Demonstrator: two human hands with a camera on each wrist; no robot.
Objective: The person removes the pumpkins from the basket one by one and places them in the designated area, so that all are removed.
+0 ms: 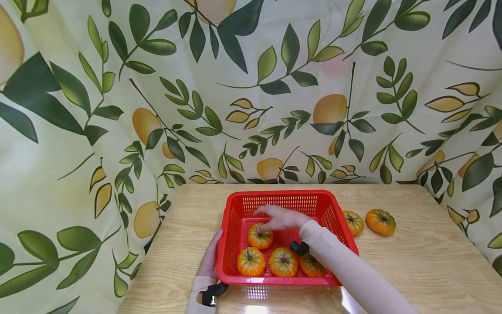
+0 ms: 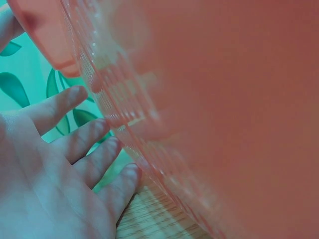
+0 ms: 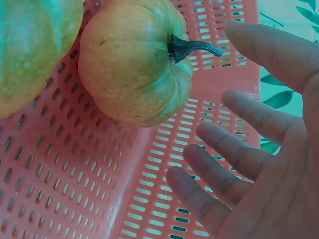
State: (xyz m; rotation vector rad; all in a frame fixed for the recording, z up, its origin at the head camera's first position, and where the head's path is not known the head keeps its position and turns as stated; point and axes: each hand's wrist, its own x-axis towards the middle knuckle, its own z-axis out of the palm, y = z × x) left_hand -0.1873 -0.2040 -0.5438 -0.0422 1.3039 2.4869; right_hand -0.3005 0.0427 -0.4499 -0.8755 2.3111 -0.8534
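A red plastic basket (image 1: 279,281) with slotted walls holds several small orange pumpkins. My left hand (image 1: 210,257) lies along the basket's left wall; in the left wrist view its fingers (image 2: 94,162) are spread and nearly straight, with their tips right at the slotted side. Inside the basket, my right hand (image 1: 281,218) hovers over the rear pumpkin (image 1: 259,237) with its fingers apart. From the right wrist, a pumpkin (image 3: 134,64) with a dark curved stem appears beside the open thumb and fingers, with nothing held. The front row has a left pumpkin (image 1: 251,263), a middle pumpkin (image 1: 283,262) and a right pumpkin (image 1: 310,267), partly hidden by the right arm.
Two more pumpkins sit on the wooden table (image 1: 423,253) right of the basket: a nearer one (image 1: 353,223), partly behind the rim, and a farther one (image 1: 380,221). A leaf-patterned cloth (image 1: 251,109) hangs behind the table and along its sides.
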